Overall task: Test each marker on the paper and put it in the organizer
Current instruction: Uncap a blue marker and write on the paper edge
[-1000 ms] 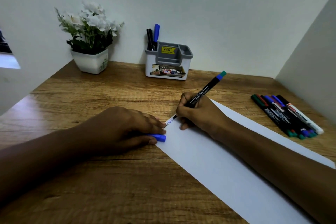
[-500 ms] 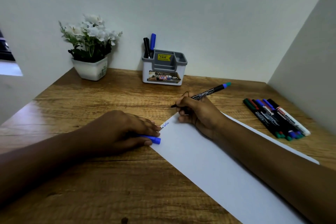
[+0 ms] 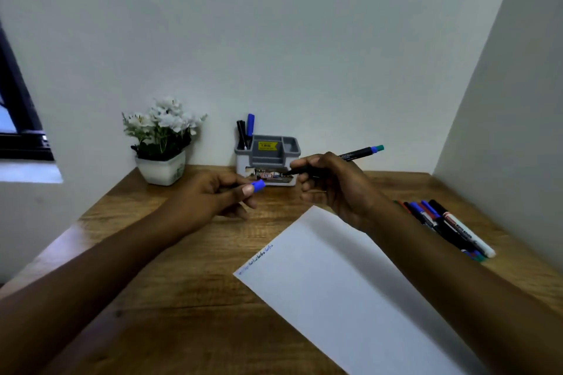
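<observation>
Now the left hand (image 3: 219,195) pinches the blue cap (image 3: 259,185) and the right hand (image 3: 332,183) grips the open marker (image 3: 350,156); a bad aim could ink fingers

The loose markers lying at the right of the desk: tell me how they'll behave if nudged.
The loose markers have round, slim barrels, so a sideways nudge would likely roll them. They lie packed side by side on the desk, so pushing one probably shifts its neighbours. They look light and stiff, easy to pinch up singly.

White walls (image 3: 304,39), wooden desk (image 3: 189,283), dark window (image 3: 18,119)
</observation>
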Motion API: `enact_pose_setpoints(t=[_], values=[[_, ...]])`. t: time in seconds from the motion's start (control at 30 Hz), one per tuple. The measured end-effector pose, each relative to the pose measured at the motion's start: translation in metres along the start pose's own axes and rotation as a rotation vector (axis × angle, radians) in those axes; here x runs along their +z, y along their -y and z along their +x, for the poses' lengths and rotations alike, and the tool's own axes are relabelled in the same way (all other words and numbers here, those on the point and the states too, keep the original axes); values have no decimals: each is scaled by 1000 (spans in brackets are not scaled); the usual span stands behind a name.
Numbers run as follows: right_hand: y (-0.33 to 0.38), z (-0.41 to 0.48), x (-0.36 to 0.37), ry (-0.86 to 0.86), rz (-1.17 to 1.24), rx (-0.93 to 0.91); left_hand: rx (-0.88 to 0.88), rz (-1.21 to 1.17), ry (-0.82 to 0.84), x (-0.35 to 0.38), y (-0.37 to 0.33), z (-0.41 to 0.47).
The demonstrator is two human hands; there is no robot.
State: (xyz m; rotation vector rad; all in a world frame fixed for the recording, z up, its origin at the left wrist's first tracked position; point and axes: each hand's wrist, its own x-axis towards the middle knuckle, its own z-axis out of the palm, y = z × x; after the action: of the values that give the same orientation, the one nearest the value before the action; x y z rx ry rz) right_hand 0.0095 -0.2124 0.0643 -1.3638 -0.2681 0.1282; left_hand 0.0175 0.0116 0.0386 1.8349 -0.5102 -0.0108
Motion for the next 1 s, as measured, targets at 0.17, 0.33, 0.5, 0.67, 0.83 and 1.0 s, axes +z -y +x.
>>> enact_pose_setpoints(t=[0.17,0.33,0.5,0.67,0.83,1.0], values=[[22,-1,-2,-95,-2,-160,-5,-81,-2,-1,-38,29],[26,2,-10,-151,-35,-231,-84,-202,0,4,-45,35],[19,4,-8,-127,-2,-187,-136,-275,5,3,-41,33],[16,2,-4,-104,-29,-196,-146,-266,21,6,-40,32],[13,1,0,-70,-84,-233,-152,-248,45,7,-41,32],[-2,-1,6,-39,-218,-329,-156,-263,93,12,-43,31]])
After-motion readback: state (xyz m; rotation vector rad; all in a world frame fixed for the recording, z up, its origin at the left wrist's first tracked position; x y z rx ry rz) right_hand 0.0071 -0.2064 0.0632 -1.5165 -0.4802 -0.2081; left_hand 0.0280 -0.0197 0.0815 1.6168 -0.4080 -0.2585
